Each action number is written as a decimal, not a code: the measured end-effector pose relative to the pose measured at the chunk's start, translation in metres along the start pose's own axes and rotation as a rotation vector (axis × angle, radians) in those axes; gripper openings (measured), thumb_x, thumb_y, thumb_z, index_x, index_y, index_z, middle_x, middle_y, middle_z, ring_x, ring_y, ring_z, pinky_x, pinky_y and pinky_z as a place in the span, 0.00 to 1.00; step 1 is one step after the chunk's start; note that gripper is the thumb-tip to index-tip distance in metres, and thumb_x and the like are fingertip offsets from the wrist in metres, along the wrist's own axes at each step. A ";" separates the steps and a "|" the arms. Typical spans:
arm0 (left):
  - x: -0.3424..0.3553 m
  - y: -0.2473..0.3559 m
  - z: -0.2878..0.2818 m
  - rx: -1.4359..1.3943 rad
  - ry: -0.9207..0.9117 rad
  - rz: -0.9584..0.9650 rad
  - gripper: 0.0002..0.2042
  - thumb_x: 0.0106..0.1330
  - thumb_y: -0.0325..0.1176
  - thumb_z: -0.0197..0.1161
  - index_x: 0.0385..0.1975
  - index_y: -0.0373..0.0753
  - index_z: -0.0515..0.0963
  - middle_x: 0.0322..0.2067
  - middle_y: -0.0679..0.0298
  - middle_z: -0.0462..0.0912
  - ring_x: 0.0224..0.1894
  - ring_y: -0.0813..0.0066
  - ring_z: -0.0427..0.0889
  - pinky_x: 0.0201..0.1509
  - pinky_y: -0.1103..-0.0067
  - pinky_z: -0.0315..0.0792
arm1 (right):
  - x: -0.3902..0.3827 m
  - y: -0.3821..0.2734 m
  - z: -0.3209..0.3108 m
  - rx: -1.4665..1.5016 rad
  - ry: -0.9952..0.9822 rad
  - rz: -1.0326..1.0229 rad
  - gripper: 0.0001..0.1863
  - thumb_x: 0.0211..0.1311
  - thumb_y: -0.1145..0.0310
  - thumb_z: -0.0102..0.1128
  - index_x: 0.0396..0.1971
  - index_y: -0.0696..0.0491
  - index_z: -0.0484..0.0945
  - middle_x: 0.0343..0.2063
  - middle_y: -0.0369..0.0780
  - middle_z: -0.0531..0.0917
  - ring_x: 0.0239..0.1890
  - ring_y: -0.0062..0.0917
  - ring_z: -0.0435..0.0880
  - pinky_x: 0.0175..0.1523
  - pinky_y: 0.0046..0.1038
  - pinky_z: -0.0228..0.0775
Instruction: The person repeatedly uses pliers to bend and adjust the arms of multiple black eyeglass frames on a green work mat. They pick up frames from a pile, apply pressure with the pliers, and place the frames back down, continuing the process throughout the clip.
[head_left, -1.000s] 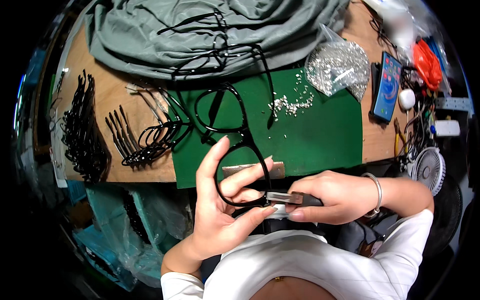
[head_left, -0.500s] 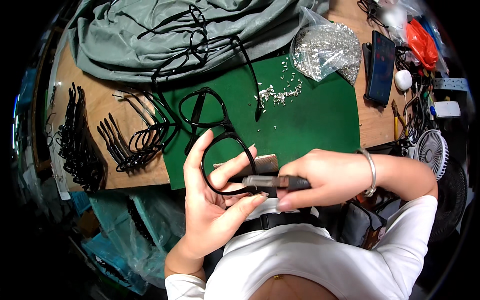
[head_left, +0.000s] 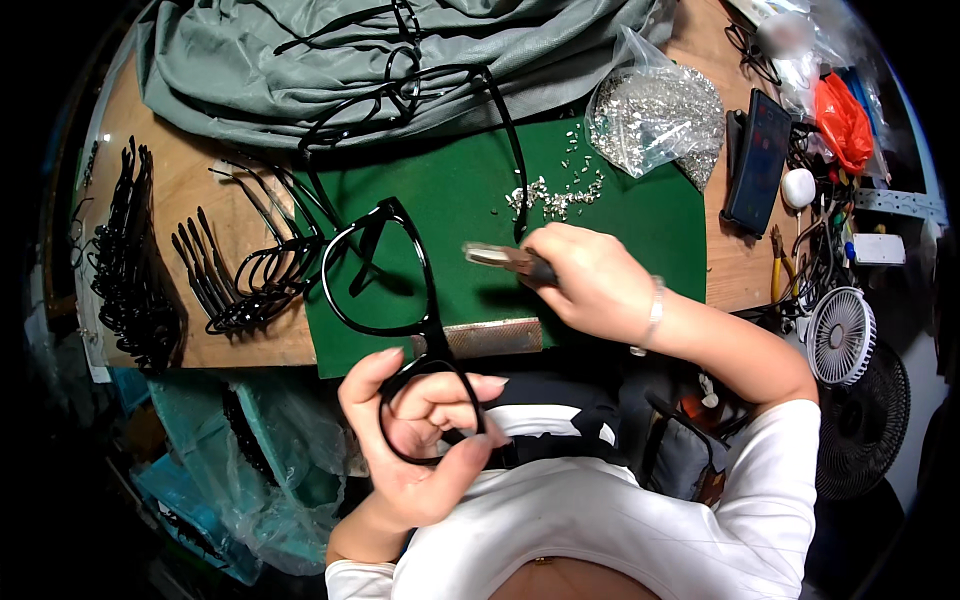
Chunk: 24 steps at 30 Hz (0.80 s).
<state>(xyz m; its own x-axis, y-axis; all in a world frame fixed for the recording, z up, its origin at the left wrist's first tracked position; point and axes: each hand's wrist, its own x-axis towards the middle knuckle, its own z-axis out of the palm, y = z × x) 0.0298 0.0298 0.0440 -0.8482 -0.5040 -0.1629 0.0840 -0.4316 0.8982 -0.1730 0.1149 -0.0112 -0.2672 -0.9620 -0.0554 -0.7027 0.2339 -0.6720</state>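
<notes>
One black glasses frame (head_left: 432, 338) is pinched by the left hand (head_left: 415, 490); the right hand (head_left: 597, 285) clasps pliers (head_left: 518, 262), whose careless swing could scatter the silver bits (head_left: 562, 203) just beyond that hand.

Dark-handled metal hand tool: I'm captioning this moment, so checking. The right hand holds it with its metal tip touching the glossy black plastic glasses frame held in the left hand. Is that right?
Not quite. In the head view, the right hand holds the dark-handled metal hand tool with its tip apart from, not touching, the glossy black plastic glasses frame in the left hand.
</notes>
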 end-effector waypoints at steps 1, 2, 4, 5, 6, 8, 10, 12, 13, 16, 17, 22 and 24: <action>0.001 0.001 0.006 -0.045 0.004 -0.043 0.40 0.48 0.12 0.53 0.56 0.43 0.36 0.41 0.44 0.71 0.31 0.68 0.78 0.40 0.77 0.72 | 0.002 0.004 0.007 -0.087 0.028 -0.024 0.11 0.40 0.75 0.56 0.28 0.57 0.69 0.24 0.43 0.73 0.31 0.37 0.75 0.35 0.34 0.66; 0.000 0.002 0.009 -0.086 0.022 -0.086 0.41 0.48 0.12 0.54 0.57 0.44 0.35 0.41 0.45 0.71 0.33 0.66 0.78 0.41 0.76 0.72 | 0.003 0.004 0.008 -0.097 0.023 -0.014 0.11 0.40 0.75 0.56 0.28 0.57 0.69 0.24 0.43 0.73 0.31 0.36 0.75 0.35 0.33 0.66; -0.001 0.011 0.000 -0.175 -0.050 -0.171 0.45 0.47 0.13 0.57 0.59 0.45 0.33 0.44 0.44 0.70 0.39 0.62 0.77 0.46 0.70 0.69 | 0.003 0.003 0.010 -0.120 0.015 0.009 0.11 0.40 0.75 0.56 0.28 0.57 0.68 0.24 0.42 0.73 0.32 0.35 0.74 0.36 0.33 0.65; -0.003 0.011 -0.003 -0.265 -0.088 -0.188 0.45 0.46 0.13 0.57 0.59 0.45 0.33 0.45 0.43 0.69 0.41 0.60 0.76 0.47 0.69 0.69 | 0.003 0.001 0.009 -0.112 -0.011 0.027 0.11 0.41 0.74 0.56 0.28 0.56 0.68 0.25 0.42 0.73 0.32 0.35 0.74 0.37 0.33 0.64; -0.004 0.011 -0.005 -0.356 -0.128 -0.205 0.46 0.45 0.13 0.58 0.59 0.46 0.34 0.46 0.43 0.68 0.43 0.59 0.75 0.47 0.68 0.69 | 0.004 -0.001 0.010 -0.145 -0.022 0.017 0.11 0.41 0.74 0.56 0.28 0.56 0.68 0.25 0.42 0.73 0.33 0.35 0.74 0.37 0.33 0.64; -0.003 0.011 -0.002 -0.606 -0.060 -0.313 0.30 0.52 0.20 0.57 0.52 0.40 0.49 0.45 0.45 0.68 0.42 0.61 0.75 0.47 0.68 0.69 | 0.008 -0.005 0.012 -0.215 -0.036 0.002 0.11 0.41 0.74 0.56 0.28 0.56 0.69 0.25 0.42 0.73 0.33 0.35 0.74 0.37 0.32 0.64; 0.002 0.007 -0.007 -0.540 -0.083 -0.401 0.18 0.57 0.25 0.55 0.45 0.36 0.57 0.43 0.48 0.70 0.41 0.63 0.75 0.47 0.69 0.69 | 0.007 -0.004 0.008 -0.207 -0.072 0.025 0.11 0.42 0.74 0.56 0.29 0.57 0.69 0.25 0.43 0.73 0.33 0.35 0.74 0.37 0.33 0.64; 0.006 0.009 -0.006 -0.326 -0.099 -0.408 0.06 0.65 0.30 0.46 0.35 0.35 0.61 0.41 0.53 0.71 0.38 0.70 0.76 0.44 0.74 0.70 | 0.007 -0.005 0.003 -0.117 -0.089 0.063 0.10 0.43 0.73 0.55 0.28 0.57 0.69 0.25 0.43 0.73 0.32 0.37 0.74 0.36 0.33 0.65; 0.006 0.006 -0.006 -0.282 -0.118 -0.399 0.06 0.65 0.30 0.45 0.35 0.35 0.61 0.40 0.53 0.71 0.37 0.72 0.76 0.43 0.76 0.71 | 0.003 -0.008 -0.004 -0.038 -0.086 0.098 0.10 0.43 0.73 0.55 0.27 0.58 0.69 0.25 0.44 0.72 0.31 0.38 0.74 0.35 0.34 0.65; 0.006 -0.008 0.006 -0.133 -0.017 -0.282 0.11 0.63 0.23 0.46 0.44 0.32 0.58 0.39 0.54 0.73 0.35 0.77 0.77 0.40 0.83 0.70 | -0.003 -0.034 -0.028 0.322 -0.095 0.264 0.08 0.50 0.70 0.56 0.24 0.59 0.70 0.21 0.44 0.74 0.24 0.36 0.75 0.30 0.31 0.65; 0.009 -0.013 0.009 -0.040 -0.029 -0.260 0.15 0.62 0.21 0.47 0.48 0.31 0.56 0.39 0.54 0.73 0.35 0.77 0.77 0.40 0.83 0.71 | -0.010 -0.041 -0.030 0.467 -0.045 0.277 0.08 0.51 0.70 0.56 0.25 0.59 0.71 0.21 0.43 0.74 0.24 0.31 0.75 0.30 0.28 0.66; 0.021 -0.031 0.029 0.006 0.020 -0.071 0.25 0.56 0.14 0.49 0.54 0.30 0.51 0.38 0.54 0.72 0.35 0.76 0.77 0.41 0.83 0.72 | -0.019 -0.051 -0.005 0.766 0.263 0.186 0.07 0.54 0.72 0.55 0.27 0.59 0.69 0.19 0.35 0.73 0.21 0.14 0.73 0.25 0.17 0.65; 0.021 -0.034 0.030 0.074 0.013 -0.058 0.25 0.56 0.14 0.49 0.54 0.30 0.51 0.38 0.54 0.72 0.35 0.76 0.77 0.41 0.83 0.72 | -0.019 -0.052 -0.006 0.991 0.201 0.273 0.07 0.56 0.71 0.55 0.28 0.58 0.67 0.19 0.34 0.73 0.20 0.12 0.71 0.23 0.15 0.64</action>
<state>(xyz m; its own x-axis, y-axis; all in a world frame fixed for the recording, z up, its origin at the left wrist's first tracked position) -0.0066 0.0561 0.0221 -0.8438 -0.4894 -0.2203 -0.0047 -0.4038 0.9148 -0.1354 0.1220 0.0287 -0.5038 -0.8315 -0.2340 0.2288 0.1328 -0.9644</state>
